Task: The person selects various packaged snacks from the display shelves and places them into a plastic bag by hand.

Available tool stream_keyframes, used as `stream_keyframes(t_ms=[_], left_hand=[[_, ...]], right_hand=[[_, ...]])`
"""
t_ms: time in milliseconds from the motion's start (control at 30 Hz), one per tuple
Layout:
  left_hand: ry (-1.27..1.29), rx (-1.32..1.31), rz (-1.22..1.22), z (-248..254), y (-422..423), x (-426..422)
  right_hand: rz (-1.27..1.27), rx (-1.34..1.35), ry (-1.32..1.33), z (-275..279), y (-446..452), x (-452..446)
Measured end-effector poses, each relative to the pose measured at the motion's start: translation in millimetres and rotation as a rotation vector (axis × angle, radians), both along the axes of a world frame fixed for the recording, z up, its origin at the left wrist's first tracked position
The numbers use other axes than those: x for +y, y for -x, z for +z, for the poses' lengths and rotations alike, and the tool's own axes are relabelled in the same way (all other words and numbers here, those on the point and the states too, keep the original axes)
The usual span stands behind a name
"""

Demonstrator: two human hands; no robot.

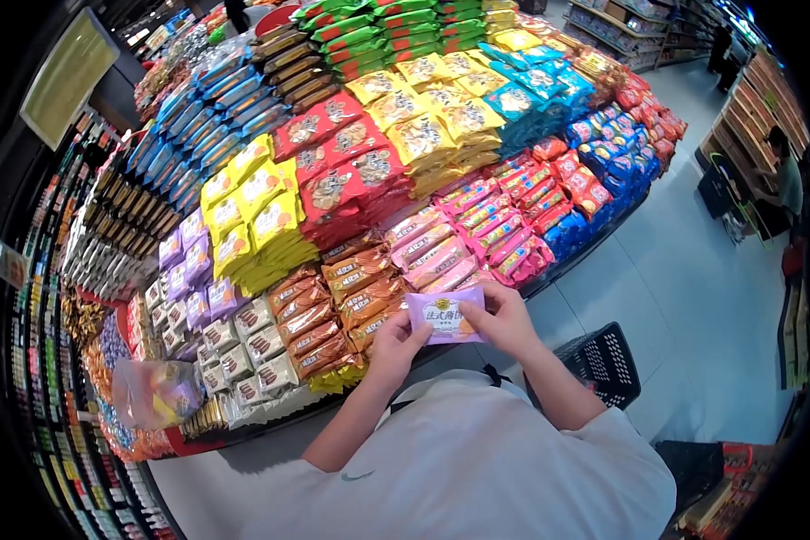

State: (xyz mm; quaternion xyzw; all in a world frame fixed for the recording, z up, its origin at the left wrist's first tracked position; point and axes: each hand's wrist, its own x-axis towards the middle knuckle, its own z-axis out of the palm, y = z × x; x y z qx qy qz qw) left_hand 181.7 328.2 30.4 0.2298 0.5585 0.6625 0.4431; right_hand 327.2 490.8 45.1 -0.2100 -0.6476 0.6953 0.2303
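Observation:
A small purple snack packet (441, 317) with printed lettering is held flat in front of my chest. My left hand (394, 345) pinches its left edge, thumb on the front. From the other side, my right hand (504, 319) grips the right edge, its thumb pressed on the face of the packet. Just beyond my hands lie orange-brown wrapped bars (360, 283) and pink wrapped bars (427, 247). More purple packets (189, 261) are stacked to the left on the display.
Red bags (337, 148), yellow bags (252, 202) and blue packets (607, 157) are piled across the display. A clear plastic bag (157, 391) sits at its left corner. Near my right side is a dark basket (607, 364). A person (783, 175) is by shelving at far right.

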Motion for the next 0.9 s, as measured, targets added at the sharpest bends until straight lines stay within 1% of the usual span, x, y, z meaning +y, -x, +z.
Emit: stream_keyframes(t_ms=[33,67,133,167,200,300,333,400,533,600,667,700,733,800,833,867,900], left_hand=[[0.035,0.027,-0.015,-2,1,0],[0.037,0.036,0.019,-1,1,0],[0.003,0.013,-0.047,3,1,4],[-0.005,0.002,-0.03,3,0,5],[-0.002,0.005,-0.005,1,-1,6],[-0.07,0.029,-0.045,-5,3,8],[-0.068,0.033,-0.018,-3,4,7],[-0.082,0.008,-0.096,3,6,5],[-0.084,0.062,-0.09,-1,14,-4],[-0.126,0.058,-0.084,-1,26,-12],[-0.126,0.081,0.004,4,49,-26],[-0.13,0.088,0.096,16,61,-36],[-0.129,0.18,0.177,19,79,-48],[-0.177,0.137,0.378,37,113,-80],[-0.137,0.211,0.477,44,134,-100],[-0.149,0.256,0.571,56,153,-119],[-0.134,0.309,0.654,57,177,-143]], right_hand=[[-0.019,0.007,0.08,2,-1,-2],[0.007,-0.003,0.097,0,-2,-1],[0.017,0.018,0.136,3,-5,-3],[0.02,0.055,0.156,-2,-5,-5],[0.045,0.056,0.16,-4,-6,-7],[-0.017,0.071,0.165,-8,-9,-10],[0.01,0.073,0.167,-10,-10,-11],[-0.032,0.063,0.149,-12,-9,-11],[-0.048,0.074,0.149,-12,-2,-21],[-0.04,0.071,0.126,-9,5,-28],[-0.096,0.124,0.08,-9,12,-33],[-0.06,0.113,0.034,-11,14,-33],[-0.05,0.107,0.031,-12,17,-35],[-0.11,0.097,0.04,-13,25,-42],[-0.128,0.091,0.044,-14,29,-48],[-0.124,0.088,0.042,-15,34,-53],[-0.134,0.092,0.041,-16,40,-59]])
